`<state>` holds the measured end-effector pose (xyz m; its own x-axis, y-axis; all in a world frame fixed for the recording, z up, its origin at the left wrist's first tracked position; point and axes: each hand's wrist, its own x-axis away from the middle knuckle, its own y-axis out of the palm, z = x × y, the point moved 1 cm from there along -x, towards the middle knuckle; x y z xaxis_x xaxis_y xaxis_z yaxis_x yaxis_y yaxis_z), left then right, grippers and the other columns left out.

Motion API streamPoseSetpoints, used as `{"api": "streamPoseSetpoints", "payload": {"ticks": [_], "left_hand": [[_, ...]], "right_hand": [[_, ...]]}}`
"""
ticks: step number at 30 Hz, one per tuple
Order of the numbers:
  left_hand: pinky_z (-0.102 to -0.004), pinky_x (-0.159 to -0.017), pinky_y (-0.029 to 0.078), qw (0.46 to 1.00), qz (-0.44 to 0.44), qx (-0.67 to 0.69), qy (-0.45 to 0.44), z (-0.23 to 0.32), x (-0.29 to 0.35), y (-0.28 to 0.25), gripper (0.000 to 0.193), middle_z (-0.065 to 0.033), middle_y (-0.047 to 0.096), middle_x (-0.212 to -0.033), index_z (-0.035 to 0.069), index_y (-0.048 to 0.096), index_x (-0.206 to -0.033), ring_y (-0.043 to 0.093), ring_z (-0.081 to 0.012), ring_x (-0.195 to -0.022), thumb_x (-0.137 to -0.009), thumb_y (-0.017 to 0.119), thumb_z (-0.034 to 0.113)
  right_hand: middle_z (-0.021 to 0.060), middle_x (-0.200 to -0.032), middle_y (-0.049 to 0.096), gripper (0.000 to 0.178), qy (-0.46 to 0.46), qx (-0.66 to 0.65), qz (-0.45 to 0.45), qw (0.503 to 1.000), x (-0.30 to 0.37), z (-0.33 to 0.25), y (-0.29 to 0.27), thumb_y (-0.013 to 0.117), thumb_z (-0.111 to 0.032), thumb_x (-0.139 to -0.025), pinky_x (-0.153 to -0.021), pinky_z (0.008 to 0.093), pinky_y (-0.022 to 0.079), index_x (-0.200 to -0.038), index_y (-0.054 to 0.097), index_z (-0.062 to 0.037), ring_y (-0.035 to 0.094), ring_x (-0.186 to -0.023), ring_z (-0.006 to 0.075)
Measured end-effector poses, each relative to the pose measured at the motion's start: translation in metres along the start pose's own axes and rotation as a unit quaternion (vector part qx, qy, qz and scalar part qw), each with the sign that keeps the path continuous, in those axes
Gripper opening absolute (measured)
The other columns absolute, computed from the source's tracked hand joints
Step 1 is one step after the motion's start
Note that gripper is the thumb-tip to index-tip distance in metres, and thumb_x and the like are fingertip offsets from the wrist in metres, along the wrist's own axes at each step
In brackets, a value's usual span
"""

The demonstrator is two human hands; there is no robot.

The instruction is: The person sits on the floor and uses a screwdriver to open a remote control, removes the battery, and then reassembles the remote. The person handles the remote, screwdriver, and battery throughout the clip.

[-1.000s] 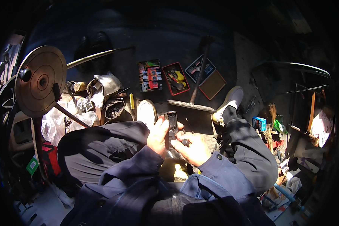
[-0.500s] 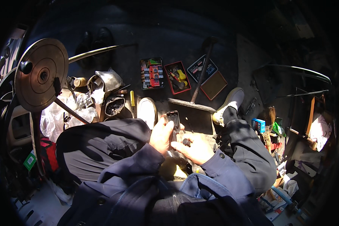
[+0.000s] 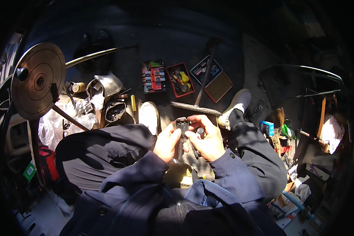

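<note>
Over my lap, my left hand (image 3: pixel 166 145) is closed round a small dark case (image 3: pixel 182 126), long and narrow, with its upper part showing between my hands. My thumb lies along its side. On the right, my right hand (image 3: pixel 211 142) has its fingertips at the upper right of the case. Held within that same hand is a slim tool with a round grey end (image 3: pixel 200 131), probably a screwdriver; its tip is too small to make out. Below my hands stands a sunlit work surface (image 3: pixel 202 169), partly in shadow.
Ahead lie a tray of small packaged parts (image 3: pixel 153 76), a red box of tools (image 3: pixel 180 80) and a brown lid (image 3: pixel 218 87). A metal stand (image 3: pixel 196 107) rises nearby. At left are a round metal disc (image 3: pixel 38 81), plastic bags (image 3: pixel 53 126) and a yellow-handled tool (image 3: pixel 133 103). A blue box (image 3: pixel 266 128) sits right.
My right hand has risen to the top of the case, its fingers now touching there. The tool in it has turned, its round end facing up. The view has shifted slightly.
</note>
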<state>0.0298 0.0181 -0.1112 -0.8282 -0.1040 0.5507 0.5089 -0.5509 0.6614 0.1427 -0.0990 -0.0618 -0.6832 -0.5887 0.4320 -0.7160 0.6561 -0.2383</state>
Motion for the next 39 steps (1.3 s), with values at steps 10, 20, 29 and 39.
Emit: {"api": "streamPoseSetpoints", "payload": {"ticks": [10, 20, 29, 39], "left_hand": [[-0.0310, -0.071, 0.056, 0.998, -0.009, 0.069, -0.008, 0.003, 0.002, 0.001, 0.042, -0.0100, 0.064, -0.108, 0.004, 0.045, -0.141, 0.066, -0.0182, -0.077, -0.101, 0.047, 0.014], [-0.0296, -0.068, 0.055, 0.999, -0.026, 0.037, -0.018, -0.001, 0.001, -0.006, 0.048, -0.0099, 0.063, -0.109, 0.005, 0.041, -0.146, 0.066, -0.0188, -0.075, -0.099, 0.045, 0.014], [-0.0308, -0.064, 0.056, 0.999, -0.027, 0.030, -0.031, -0.002, 0.002, -0.007, 0.049, -0.0100, 0.064, -0.110, 0.008, 0.040, -0.148, 0.067, -0.0192, -0.073, -0.100, 0.046, 0.015], [-0.0343, -0.062, 0.056, 0.999, -0.008, 0.047, -0.018, -0.003, 0.001, -0.006, 0.041, -0.0190, 0.065, -0.117, 0.004, 0.041, -0.140, 0.068, -0.0229, -0.072, -0.101, 0.045, 0.016]], "right_hand": [[0.0037, -0.092, 0.064, 0.030, -0.065, 0.054, -0.006, 0.996, 0.001, 0.002, 0.001, 0.068, 0.006, -0.086, -0.063, 0.0216, 0.051, -0.115, 0.065, -0.0023, 0.063, -0.079, 0.0067], [0.0090, -0.091, 0.064, 0.030, -0.143, 0.126, 0.025, 0.981, 0.001, -0.001, -0.002, 0.074, 0.004, -0.080, -0.068, 0.0287, 0.054, -0.109, 0.068, -0.0015, 0.067, -0.081, 0.0188], [0.0081, -0.089, 0.063, 0.030, -0.148, 0.135, 0.035, 0.979, 0.004, -0.003, 0.000, 0.075, 0.002, -0.080, -0.067, 0.0281, 0.053, -0.109, 0.069, -0.0015, 0.066, -0.079, 0.0186], [0.0113, -0.086, 0.066, 0.038, 0.075, -0.394, 0.131, 0.907, -0.009, -0.001, -0.033, 0.051, -0.033, -0.103, -0.062, 0.0332, 0.055, -0.101, 0.065, 0.0018, 0.063, -0.065, 0.0185]]}}
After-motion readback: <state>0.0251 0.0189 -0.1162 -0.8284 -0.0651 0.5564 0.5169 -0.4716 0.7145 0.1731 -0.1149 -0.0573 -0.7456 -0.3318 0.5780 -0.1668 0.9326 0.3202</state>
